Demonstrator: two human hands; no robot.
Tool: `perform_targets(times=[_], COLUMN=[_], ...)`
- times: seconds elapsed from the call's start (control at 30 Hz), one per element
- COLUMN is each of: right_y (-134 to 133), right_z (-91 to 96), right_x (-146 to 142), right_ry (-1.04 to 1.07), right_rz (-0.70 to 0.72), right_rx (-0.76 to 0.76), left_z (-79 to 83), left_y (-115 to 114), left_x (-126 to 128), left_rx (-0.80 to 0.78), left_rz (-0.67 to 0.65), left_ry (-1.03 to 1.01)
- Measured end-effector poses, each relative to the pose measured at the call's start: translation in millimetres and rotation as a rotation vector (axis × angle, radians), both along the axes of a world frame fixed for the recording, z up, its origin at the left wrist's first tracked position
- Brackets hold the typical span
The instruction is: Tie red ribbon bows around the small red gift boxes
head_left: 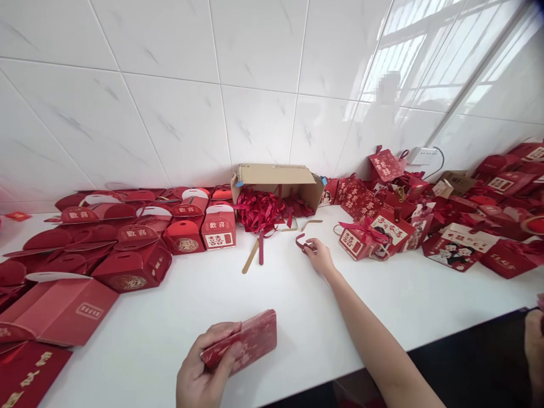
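White bench [161, 328] by tiled wall [170, 119] | your left hand [206, 365] grips a red box [259, 343] near the front edge | your right hand [319, 258] pinches a red ribbon [300, 243] farther back

Tabletop [153, 334] smooth, low sheen. Along back edge: matt cardboard carton [276, 174], satiny ribbons [257, 209], smooth paperboard boxes [131, 266]. Near front edge: packet [260, 339] — smooth, faintly shiny. Wall tiles [170, 122] — glossy.

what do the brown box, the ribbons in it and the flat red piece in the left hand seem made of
Brown box: likely cardboard, with a dull, uncoated surface and stiff folded flap.
Ribbons: probably satiny fabric, as they lie in limp loops with soft sheen.
Flat red piece in the left hand: seemingly card, straight edges with pale printing; any coating is unclear.
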State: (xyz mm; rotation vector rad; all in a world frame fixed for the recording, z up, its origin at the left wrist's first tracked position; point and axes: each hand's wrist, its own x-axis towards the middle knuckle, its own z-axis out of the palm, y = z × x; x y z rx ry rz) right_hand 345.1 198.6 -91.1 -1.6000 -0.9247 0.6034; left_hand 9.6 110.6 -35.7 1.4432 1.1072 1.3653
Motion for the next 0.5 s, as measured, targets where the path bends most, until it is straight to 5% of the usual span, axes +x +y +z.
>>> perform_targets(times=[0.3,0.5], right_y=[-20.3,-85.1], right_z=[45.2,93.6], right_x=[-18.8,-72.4], right_ry=[0.394,0.424], right_rz=[0.21,0.307], right_rx=[0.169,0.433], left_z=[-8.5,25.6], left_y=[22.4,18.3], left_x=[10.5,19.0], left_rx=[0.066,0.383], left_rz=[-0.056,0.012], left_ry=[0.084,0.144])
